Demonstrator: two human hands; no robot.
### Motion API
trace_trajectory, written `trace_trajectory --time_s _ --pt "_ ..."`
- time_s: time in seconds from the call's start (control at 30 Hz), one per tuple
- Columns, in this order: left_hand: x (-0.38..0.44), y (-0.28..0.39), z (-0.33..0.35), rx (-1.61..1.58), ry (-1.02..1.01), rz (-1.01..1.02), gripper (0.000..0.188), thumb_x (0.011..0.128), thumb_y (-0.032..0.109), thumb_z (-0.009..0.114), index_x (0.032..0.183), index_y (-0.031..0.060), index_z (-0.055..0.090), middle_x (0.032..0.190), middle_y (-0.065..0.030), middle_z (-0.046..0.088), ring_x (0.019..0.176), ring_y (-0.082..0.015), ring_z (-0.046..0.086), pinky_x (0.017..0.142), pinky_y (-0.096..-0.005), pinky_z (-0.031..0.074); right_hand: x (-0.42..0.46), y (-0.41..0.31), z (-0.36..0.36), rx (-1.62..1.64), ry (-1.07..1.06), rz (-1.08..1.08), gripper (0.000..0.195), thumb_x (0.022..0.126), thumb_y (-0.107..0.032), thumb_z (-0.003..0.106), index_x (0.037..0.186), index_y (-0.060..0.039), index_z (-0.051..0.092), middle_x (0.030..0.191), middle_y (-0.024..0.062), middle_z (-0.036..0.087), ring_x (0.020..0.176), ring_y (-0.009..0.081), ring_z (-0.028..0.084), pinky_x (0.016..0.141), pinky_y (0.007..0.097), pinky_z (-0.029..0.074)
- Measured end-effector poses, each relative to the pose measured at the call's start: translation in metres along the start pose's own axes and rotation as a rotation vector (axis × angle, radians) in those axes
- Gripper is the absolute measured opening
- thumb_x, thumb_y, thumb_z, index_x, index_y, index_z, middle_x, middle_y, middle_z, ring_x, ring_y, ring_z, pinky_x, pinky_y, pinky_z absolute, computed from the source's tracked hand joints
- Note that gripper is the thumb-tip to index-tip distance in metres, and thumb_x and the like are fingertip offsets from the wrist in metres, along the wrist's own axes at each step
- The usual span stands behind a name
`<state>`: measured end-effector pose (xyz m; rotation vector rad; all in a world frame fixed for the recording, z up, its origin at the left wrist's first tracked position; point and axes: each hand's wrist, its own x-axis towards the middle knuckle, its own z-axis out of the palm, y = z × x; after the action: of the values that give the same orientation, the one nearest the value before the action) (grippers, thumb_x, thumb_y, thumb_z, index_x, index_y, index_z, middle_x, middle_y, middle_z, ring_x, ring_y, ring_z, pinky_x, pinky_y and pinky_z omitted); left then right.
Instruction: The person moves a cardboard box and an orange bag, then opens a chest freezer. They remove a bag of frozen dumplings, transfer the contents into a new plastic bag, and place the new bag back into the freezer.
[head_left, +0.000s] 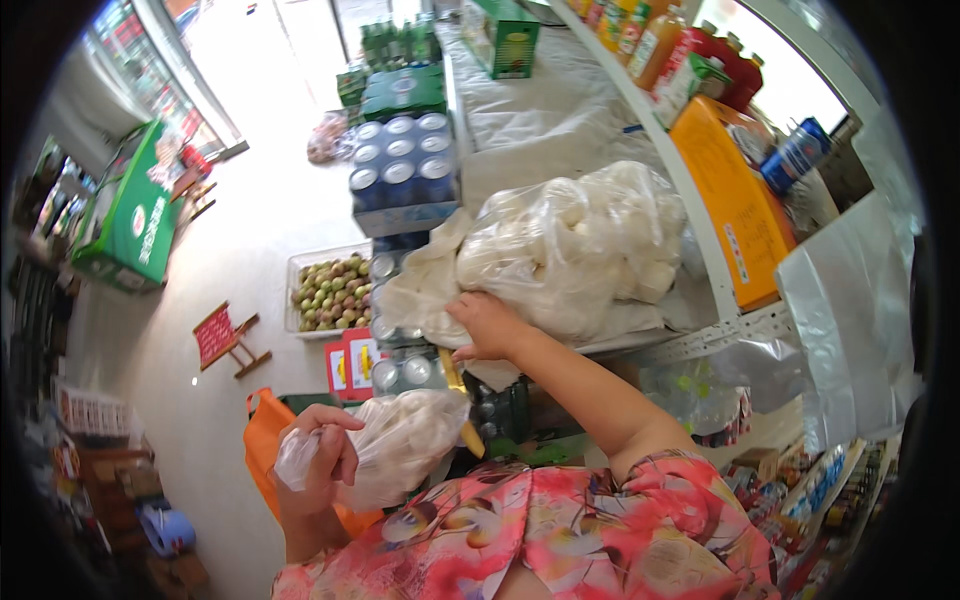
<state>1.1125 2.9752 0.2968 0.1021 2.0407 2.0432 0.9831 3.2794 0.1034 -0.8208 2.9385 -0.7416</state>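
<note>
My left hand (319, 457) is closed around the gathered neck of a clear plastic bag of pale, rounded food (412, 427), perhaps steamed buns. The bag hangs at the near left, in front of my body. On the table, my right hand (487, 326) lies on an off-white cloth (427, 289), thumb and fingers apart. Just beyond that hand rests a large clear plastic bag of white, rounded pieces (570, 247), which look like steamed buns. Between my hands, a yellow strip-like object (466, 420) slants down from the table edge.
Shrink-wrapped cans (401, 161) stand along the table's left side. A crate of round fruit (330, 292) and a small folding stool (225, 341) are on the floor. At near left is an orange bag (262, 435). Right lie a shelf with an orange box (731, 202) and hanging plastic bags (847, 322).
</note>
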Motion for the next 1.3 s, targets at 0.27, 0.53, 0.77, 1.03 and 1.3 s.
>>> trace_trajectory --time_s 0.27,0.53,0.77,1.03,1.3 --pt "-0.016 0.0 0.004 0.022 0.013 -0.029 0.029 0.107 0.028 0.052 0.106 0.0012 0.064 0.056 -0.0004 0.055 0.048 -0.0036 0.042 0.046 -0.0207 0.029 0.011 -0.025 -0.028 0.259 0.246 0.237 0.017 0.077 -0.011 0.081 0.086 -0.0038 0.069 0.096 0.0086 0.064 0.09 0.0281 0.065 0.077 0.0402 0.052" --pt "-0.01 -0.011 0.005 -0.017 -0.006 -0.03 0.028 0.107 0.026 0.051 0.104 0.0013 0.064 0.057 0.001 0.051 0.049 -0.0039 0.041 0.047 -0.0209 0.028 0.004 -0.023 -0.094 0.417 0.0 0.439 0.027 0.079 -0.022 0.077 0.094 -0.0006 0.073 0.097 0.0201 0.073 0.093 0.033 0.07 0.085 0.0419 0.054" --pt "0.004 -0.014 0.013 -0.057 -0.017 -0.048 0.027 0.107 0.025 0.052 0.104 0.0011 0.064 0.057 0.0012 0.05 0.05 -0.0043 0.041 0.047 -0.0217 0.027 0.037 -0.048 -0.166 0.819 0.084 0.364 0.026 0.092 -0.024 0.065 0.082 -0.0012 0.07 0.07 0.0075 0.065 0.063 0.0187 0.06 0.063 0.038 0.049" --pt "0.011 -0.025 0.006 -0.122 0.006 -0.045 0.025 0.106 0.025 0.052 0.103 0.0023 0.064 0.056 0.0015 0.049 0.047 -0.0048 0.038 0.045 -0.0223 0.025 -0.017 0.045 -0.414 0.579 0.928 0.627 0.025 0.098 -0.023 0.062 0.114 -0.0097 0.075 0.091 0.0015 0.072 0.071 0.0139 0.068 0.053 0.0296 0.054" --pt "0.024 -0.028 0.005 -0.126 0.022 -0.082 0.024 0.106 0.024 0.053 0.104 0.0026 0.063 0.056 0.0023 0.049 0.047 -0.0044 0.038 0.045 -0.0219 0.025 -0.123 0.142 -0.392 -0.513 0.699 1.174 0.044 0.095 -0.028 0.054 0.134 -0.0104 0.064 0.112 0.023 0.072 0.105 0.0402 0.069 0.094 0.0504 0.052"
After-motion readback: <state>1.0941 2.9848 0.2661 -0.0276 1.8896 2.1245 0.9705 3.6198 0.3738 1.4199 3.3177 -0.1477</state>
